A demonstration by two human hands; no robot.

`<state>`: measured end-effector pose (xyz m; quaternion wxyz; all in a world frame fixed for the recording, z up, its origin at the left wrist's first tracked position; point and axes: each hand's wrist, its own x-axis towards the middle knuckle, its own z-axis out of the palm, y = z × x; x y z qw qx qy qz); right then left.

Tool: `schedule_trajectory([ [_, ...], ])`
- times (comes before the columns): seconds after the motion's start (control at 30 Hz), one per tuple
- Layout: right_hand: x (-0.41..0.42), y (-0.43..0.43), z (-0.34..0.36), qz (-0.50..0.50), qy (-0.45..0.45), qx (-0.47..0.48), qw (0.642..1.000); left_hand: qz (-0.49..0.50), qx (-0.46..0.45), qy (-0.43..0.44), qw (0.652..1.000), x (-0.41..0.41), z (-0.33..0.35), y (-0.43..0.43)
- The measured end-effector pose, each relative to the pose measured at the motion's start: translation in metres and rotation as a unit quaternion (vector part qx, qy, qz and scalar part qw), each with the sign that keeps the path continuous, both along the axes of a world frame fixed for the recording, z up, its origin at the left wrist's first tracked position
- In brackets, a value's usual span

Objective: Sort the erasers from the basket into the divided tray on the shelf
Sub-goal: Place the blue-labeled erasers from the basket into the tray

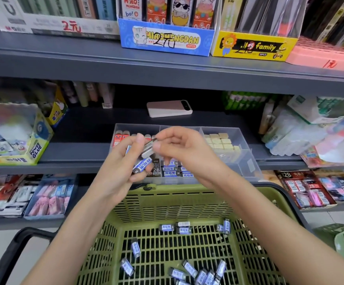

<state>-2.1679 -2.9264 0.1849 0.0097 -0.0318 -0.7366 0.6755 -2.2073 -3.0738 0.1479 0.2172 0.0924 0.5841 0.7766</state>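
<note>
The gray shelf (74, 155) runs behind both hands. The green basket (187, 194) sits right below them, with loose erasers (135, 247) on its floor. The clear tray (247, 161) stands on the shelf just behind the hands, with rows of erasers inside. The left hand (121, 167) is curled around a few blue erasers (142, 164). The right hand (185, 147) pinches one eraser (149, 149) between thumb and finger, just above the left hand's bunch.
</note>
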Motion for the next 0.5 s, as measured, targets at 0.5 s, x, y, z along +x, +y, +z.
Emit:
schedule_trajectory([
  [0.5, -0.016, 0.025, -0.052, -0.104, -0.081, 0.329, 0.935, 0.028, 0.127, -0.012, 0.991, -0.007, -0.002, -0.014],
])
